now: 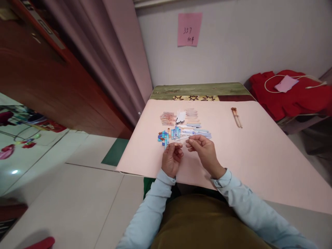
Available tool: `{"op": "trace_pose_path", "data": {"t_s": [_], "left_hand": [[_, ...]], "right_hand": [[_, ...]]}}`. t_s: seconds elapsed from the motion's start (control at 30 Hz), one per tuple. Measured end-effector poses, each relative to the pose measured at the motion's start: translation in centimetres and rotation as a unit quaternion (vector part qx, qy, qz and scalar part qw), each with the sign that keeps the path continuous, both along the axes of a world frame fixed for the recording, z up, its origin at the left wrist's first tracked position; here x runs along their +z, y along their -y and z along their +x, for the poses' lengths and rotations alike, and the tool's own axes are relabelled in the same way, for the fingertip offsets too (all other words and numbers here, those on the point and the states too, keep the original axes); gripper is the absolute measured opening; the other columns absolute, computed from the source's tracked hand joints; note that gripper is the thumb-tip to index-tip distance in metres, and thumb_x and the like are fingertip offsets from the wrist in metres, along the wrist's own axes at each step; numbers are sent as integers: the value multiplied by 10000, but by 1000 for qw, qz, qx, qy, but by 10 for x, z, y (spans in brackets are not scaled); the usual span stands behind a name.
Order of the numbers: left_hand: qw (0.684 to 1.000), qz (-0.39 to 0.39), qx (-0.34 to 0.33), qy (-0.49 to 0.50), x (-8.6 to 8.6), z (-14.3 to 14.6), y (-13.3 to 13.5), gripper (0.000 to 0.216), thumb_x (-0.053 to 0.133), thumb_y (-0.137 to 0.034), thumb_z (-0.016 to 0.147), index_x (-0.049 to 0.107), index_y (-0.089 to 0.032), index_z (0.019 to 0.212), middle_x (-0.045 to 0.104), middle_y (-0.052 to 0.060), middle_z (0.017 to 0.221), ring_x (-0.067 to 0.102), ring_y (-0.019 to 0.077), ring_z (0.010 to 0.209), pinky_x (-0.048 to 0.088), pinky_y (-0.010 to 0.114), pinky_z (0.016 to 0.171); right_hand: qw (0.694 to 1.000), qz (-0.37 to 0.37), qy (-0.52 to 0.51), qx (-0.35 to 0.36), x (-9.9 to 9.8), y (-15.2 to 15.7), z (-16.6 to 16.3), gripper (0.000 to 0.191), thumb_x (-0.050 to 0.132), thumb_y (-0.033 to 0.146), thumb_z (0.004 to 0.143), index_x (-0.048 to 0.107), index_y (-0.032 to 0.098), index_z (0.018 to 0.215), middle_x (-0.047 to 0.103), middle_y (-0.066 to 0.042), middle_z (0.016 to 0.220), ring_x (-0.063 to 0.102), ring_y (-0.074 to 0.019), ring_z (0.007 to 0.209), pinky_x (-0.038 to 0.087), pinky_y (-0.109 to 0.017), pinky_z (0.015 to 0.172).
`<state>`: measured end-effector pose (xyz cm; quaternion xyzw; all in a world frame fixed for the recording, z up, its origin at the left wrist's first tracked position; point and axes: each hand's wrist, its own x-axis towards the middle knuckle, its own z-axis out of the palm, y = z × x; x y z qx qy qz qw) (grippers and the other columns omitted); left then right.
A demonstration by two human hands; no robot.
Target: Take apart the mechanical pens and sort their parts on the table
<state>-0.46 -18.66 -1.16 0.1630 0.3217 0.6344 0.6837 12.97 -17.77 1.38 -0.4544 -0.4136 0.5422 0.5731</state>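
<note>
Near the front edge of the table, my left hand [171,164] pinches a small brown-patterned pen tube [177,144] that points to the right. Just beside it, my right hand [207,155] has thumb and fingers pressed together on something thin and pale, too small to name. A narrow gap separates the two hands. Beyond them lie blue and brown patterned tubes [175,132], small blue and brown figure-shaped caps [162,136], and pale blue pen barrels [198,132]. White refills with black ends [180,121] lie farther back.
Bundles of clear brownish parts [168,118] and pale ones [191,113] lie at the back of the pink table cover [259,155]. Two brown-topped pens [236,117] rest at the right. Red cloth [298,100] with a cable is beyond the table's right edge.
</note>
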Motion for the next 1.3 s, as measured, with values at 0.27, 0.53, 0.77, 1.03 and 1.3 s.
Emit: {"op": "trace_pose_path", "data": {"t_s": [0.27, 0.53, 0.77, 1.03, 1.3], "left_hand": [[996, -33, -22, 79, -2, -9, 2, 259, 761, -374, 808, 620, -160, 780, 665, 2, 705, 500, 56, 490, 391, 199, 480], [996, -60, -26, 55, 3, -11, 3, 167, 732, -299, 813, 636, -163, 825, 733, 43, 798, 558, 76, 535, 439, 203, 521], [995, -22, -40, 93, 1, -17, 12, 180, 718, -291, 779, 590, -169, 748, 619, -4, 644, 466, 61, 452, 341, 200, 454], [994, 5, -49, 93, 1, -17, 11, 161, 657, -303, 812, 577, -170, 770, 499, -27, 583, 353, 55, 412, 249, 220, 430], [994, -13, -51, 99, 3, -17, 11, 147, 649, -295, 821, 571, -176, 786, 511, -21, 584, 378, 67, 420, 254, 233, 443]], "right_hand": [[985, 76, 144, -49, 2, -5, 26, 313, 742, 436, 785, 717, 195, 985, 718, -34, 820, 642, -159, 683, 550, -318, 650], [837, 137, 529, -17, -21, -6, 39, 151, 614, 309, 879, 743, 234, 857, 723, -35, 863, 628, -176, 742, 419, -277, 641], [761, 127, 634, -39, -27, -11, 25, 196, 562, 278, 918, 752, 249, 958, 710, -45, 967, 608, -170, 745, 316, -273, 576], [764, 150, 626, 40, -12, -36, 4, 189, 557, 233, 910, 745, 239, 928, 704, -48, 989, 608, -173, 786, 287, -276, 572], [739, 142, 655, 70, -18, -49, -17, 220, 518, 250, 935, 732, 242, 886, 699, -45, 962, 599, -171, 766, 266, -278, 570]]}}
